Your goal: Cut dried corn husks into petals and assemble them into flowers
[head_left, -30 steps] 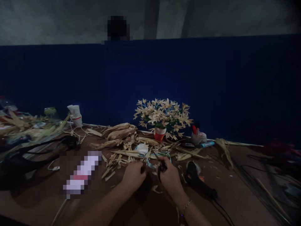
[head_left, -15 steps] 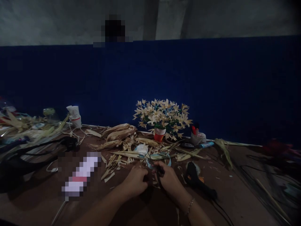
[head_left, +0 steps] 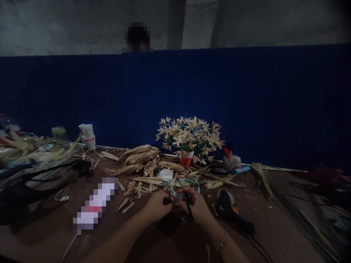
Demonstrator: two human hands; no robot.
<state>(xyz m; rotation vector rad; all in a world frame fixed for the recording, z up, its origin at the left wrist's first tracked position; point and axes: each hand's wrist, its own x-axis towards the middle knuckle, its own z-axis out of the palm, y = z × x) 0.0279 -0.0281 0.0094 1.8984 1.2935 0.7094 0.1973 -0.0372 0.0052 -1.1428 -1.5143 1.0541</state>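
Observation:
My left hand (head_left: 157,205) and my right hand (head_left: 195,204) meet low in the middle of the brown table (head_left: 274,233). The right hand is closed round a pair of dark scissors (head_left: 187,203), their blades pointing up toward a pale blue ribbon loop (head_left: 184,184). The left hand is curled in a pinch right beside the blades; what it grips is too small and dark to name. Dried husk strips (head_left: 139,157) lie scattered just beyond both hands.
A red paper cup (head_left: 186,157) of husk flowers (head_left: 189,135) stands behind the hands. A black glue gun (head_left: 233,212) with its cord lies to the right. A blue partition (head_left: 246,102) backs the table, a person's head showing above it. Black straps (head_left: 41,175) and clutter fill the left.
Both hands have drawn closer together and a little toward the husks. The scissors have turned in my right hand, and the view has tipped slightly down.

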